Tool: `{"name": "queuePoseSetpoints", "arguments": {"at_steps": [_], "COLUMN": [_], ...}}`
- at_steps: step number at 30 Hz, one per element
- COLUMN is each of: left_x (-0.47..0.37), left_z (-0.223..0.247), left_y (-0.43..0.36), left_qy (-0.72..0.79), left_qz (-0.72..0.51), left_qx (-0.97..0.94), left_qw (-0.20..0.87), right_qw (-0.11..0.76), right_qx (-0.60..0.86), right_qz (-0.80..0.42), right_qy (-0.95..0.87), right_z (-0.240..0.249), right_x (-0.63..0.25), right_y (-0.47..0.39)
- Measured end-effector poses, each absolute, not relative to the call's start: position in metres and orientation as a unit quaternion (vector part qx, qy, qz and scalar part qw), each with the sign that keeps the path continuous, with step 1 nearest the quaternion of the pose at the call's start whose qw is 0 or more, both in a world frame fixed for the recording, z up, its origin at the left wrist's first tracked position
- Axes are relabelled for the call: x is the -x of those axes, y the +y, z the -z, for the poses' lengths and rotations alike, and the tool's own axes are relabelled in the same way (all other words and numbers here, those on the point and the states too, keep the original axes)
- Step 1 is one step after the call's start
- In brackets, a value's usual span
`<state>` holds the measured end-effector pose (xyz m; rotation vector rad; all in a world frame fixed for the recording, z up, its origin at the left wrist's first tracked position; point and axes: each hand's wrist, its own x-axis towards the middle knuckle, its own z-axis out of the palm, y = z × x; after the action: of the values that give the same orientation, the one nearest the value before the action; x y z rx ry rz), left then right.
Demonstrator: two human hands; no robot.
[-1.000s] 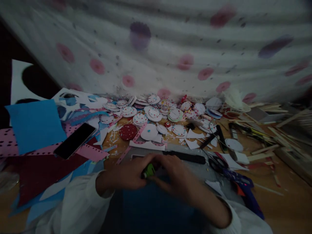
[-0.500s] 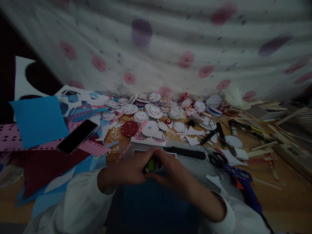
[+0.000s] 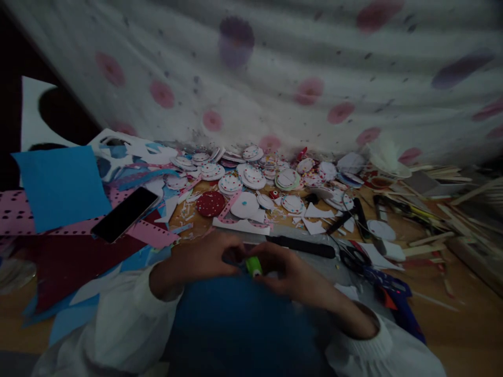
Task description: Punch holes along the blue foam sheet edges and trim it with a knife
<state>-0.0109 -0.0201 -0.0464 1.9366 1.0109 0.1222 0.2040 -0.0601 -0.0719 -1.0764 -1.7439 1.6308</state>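
Observation:
A small bright green object (image 3: 253,266) with a pale end is between my two hands, low in the middle of the view. My right hand (image 3: 293,272) grips it between thumb and fingers. Beside it, my left hand (image 3: 208,257) has its fingers curled round with the tips close to the green object; a small dark thing shows between them, too blurred to name. Below the hands spreads a dark blue surface (image 3: 243,319). Just behind them a long black-handled tool (image 3: 302,246) lies on a grey mat (image 3: 324,269).
Decorated white discs (image 3: 251,176) and a red dotted disc (image 3: 210,203) lie at the back. A black phone (image 3: 126,214) rests on coloured sheets at left. A blue glue gun (image 3: 401,303), scissors (image 3: 354,257) and wooden sticks (image 3: 432,238) are at right.
The green object now shows more fully between the hands. My hands have come slightly apart at the fingertips, and my right hand has shifted a little right. The whole view has moved slightly.

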Motion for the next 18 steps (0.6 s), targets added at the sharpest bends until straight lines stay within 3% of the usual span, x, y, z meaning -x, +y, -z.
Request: {"name": "queuePoseSetpoints", "arguments": {"at_steps": [9, 15, 18], "left_x": [0.004, 0.001, 0.004], "left_z": [0.029, 0.013, 0.013], "left_y": [0.001, 0.007, 0.005], "left_qy": [0.389, 0.387, 0.39], "left_qz": [-0.001, 0.019, 0.02], "left_qx": [-0.818, -0.843, -0.844], "left_qw": [0.424, 0.374, 0.368], "right_qw": [0.244, 0.178, 0.149], "right_qx": [0.416, 0.43, 0.428], "right_qz": [-0.668, -0.491, -0.47], "right_qy": [-0.566, -0.737, -0.758], "right_z": [0.055, 0.037, 0.035], "right_x": [-0.22, -0.221, -0.217], "right_y": [-0.048, -0.029, -0.022]}}
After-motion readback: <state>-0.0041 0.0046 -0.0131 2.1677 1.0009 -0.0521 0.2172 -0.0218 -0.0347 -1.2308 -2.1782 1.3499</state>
